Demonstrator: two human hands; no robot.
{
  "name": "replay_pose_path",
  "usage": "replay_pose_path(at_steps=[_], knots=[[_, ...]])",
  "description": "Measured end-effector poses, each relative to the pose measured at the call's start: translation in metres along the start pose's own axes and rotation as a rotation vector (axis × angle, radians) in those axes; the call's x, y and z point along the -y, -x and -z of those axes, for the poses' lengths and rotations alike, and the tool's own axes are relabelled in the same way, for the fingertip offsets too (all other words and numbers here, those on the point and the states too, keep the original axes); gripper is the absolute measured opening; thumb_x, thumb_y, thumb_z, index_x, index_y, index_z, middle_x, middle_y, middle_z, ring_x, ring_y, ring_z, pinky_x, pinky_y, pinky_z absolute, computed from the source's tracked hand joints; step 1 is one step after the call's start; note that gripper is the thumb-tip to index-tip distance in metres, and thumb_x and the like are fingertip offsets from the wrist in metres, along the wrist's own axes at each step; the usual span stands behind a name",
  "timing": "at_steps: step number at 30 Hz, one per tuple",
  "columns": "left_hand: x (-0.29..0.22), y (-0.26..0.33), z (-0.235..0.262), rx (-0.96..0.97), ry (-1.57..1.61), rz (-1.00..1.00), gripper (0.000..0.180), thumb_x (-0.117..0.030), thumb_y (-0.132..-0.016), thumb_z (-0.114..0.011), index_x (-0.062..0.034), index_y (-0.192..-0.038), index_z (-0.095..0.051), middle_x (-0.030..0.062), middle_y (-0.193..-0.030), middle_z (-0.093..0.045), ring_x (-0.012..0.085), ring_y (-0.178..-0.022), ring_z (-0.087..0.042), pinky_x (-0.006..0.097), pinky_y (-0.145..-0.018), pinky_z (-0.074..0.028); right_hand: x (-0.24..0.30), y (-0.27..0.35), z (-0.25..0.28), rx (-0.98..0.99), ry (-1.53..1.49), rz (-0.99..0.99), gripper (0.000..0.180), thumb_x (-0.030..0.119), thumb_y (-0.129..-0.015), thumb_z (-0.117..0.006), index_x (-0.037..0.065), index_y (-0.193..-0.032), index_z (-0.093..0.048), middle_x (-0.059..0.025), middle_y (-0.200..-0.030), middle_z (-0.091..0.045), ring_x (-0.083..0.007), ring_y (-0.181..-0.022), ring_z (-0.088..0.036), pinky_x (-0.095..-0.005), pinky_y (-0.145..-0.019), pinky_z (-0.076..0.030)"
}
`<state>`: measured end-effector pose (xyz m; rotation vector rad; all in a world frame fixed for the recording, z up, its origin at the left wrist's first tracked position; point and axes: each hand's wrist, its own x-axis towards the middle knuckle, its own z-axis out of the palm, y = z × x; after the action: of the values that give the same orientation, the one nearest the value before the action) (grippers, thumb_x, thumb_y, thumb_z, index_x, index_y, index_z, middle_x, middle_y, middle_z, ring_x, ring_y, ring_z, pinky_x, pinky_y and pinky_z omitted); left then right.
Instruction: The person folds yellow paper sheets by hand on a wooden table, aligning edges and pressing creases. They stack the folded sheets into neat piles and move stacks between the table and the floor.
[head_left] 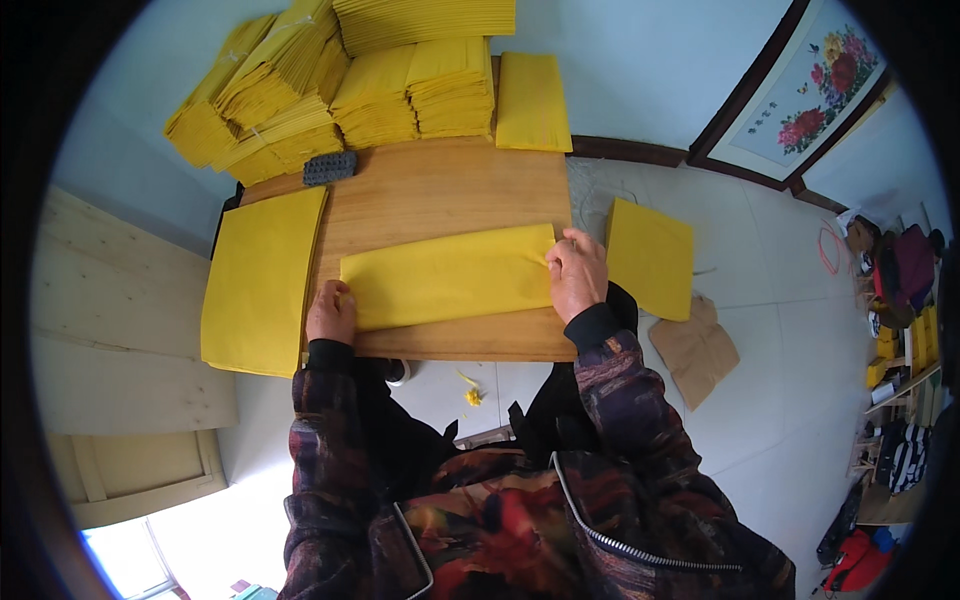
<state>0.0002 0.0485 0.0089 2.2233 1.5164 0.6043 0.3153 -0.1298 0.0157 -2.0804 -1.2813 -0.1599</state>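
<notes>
A long folded sheet of yellow paper [450, 275] lies across the front of the wooden table, tilted slightly up toward the right. My left hand [332, 313] closes on its left end, the fingers curled at the edge. At the opposite end my right hand [578, 274] grips the paper's right edge, where small creases show. Left of the folded paper lies a flat stack of yellow paper [262, 280], which reaches over the table's left edge close to my left hand. The undersides of both grips are hidden.
Tied bundles of yellow paper [375, 95] are piled along the table's [430, 190] back, with a dark grey textured block [330, 167] before them. Another yellow stack [650, 258] sits beyond the right edge. Brown paper [695, 348] and yellow scraps [473, 397] lie on the floor.
</notes>
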Motion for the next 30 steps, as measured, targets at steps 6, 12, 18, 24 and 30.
replay_pose_path(at_steps=[6, 12, 18, 24, 30], knots=[[0.0, 0.002, -0.001, -0.039, 0.0, -0.065, 0.018, -0.007, -0.076, -0.06, -0.0075, -0.093, -0.056, 0.0118, -0.08, -0.056, 0.0284, -0.071, -0.055, 0.038, -0.063, -0.045, 0.007, 0.006, -0.009, -0.008, 0.009, -0.153, 0.02, 0.019, -0.077, -0.068, 0.006, -0.085, -0.054, -0.0158, -0.123, -0.05, -0.0362, -0.113, -0.046, -0.0444, -0.093, -0.038], [-0.002, 0.006, -0.003, -0.079, 0.022, -0.018, 0.015, -0.007, -0.078, -0.059, -0.0077, -0.093, -0.057, 0.0118, -0.08, -0.056, 0.0283, -0.072, -0.056, 0.037, -0.065, -0.046, 0.012, 0.003, -0.003, 0.069, 0.085, -0.15, 0.034, 0.03, -0.075, -0.072, 0.008, -0.087, -0.049, -0.0138, -0.129, -0.044, -0.0342, -0.12, -0.04, -0.0473, -0.097, -0.033], [-0.004, 0.01, -0.006, -0.13, 0.005, 0.01, 0.013, -0.009, -0.081, -0.057, -0.0091, -0.094, -0.058, 0.0105, -0.084, -0.057, 0.0278, -0.074, -0.058, 0.037, -0.066, -0.047, 0.012, -0.001, -0.004, 0.117, 0.145, -0.156, 0.038, 0.037, -0.074, -0.071, 0.009, -0.088, -0.052, -0.0126, -0.129, -0.045, -0.0305, -0.122, -0.038, -0.0456, -0.097, -0.03], [-0.007, 0.009, -0.006, -0.132, -0.016, 0.028, 0.011, -0.013, -0.084, -0.055, -0.0116, -0.094, -0.059, 0.0103, -0.087, -0.058, 0.0293, -0.078, -0.059, 0.038, -0.068, -0.048, 0.008, 0.0, -0.01, 0.067, 0.134, -0.13, 0.033, 0.034, -0.075, -0.07, 0.009, -0.087, -0.052, -0.0126, -0.129, -0.046, -0.0291, -0.122, -0.039, -0.0451, -0.098, -0.029], [-0.015, 0.016, -0.013, -0.238, -0.122, -0.003, 0.009, -0.017, -0.086, -0.054, -0.0168, -0.094, -0.059, 0.0085, -0.092, -0.057, 0.0332, -0.082, -0.058, 0.043, -0.07, -0.048, 0.01, 0.002, -0.009, 0.071, 0.122, -0.149, 0.033, 0.034, -0.075, -0.07, 0.009, -0.087, -0.053, -0.0109, -0.13, -0.044, -0.029, -0.124, -0.037, -0.0449, -0.099, -0.028]])
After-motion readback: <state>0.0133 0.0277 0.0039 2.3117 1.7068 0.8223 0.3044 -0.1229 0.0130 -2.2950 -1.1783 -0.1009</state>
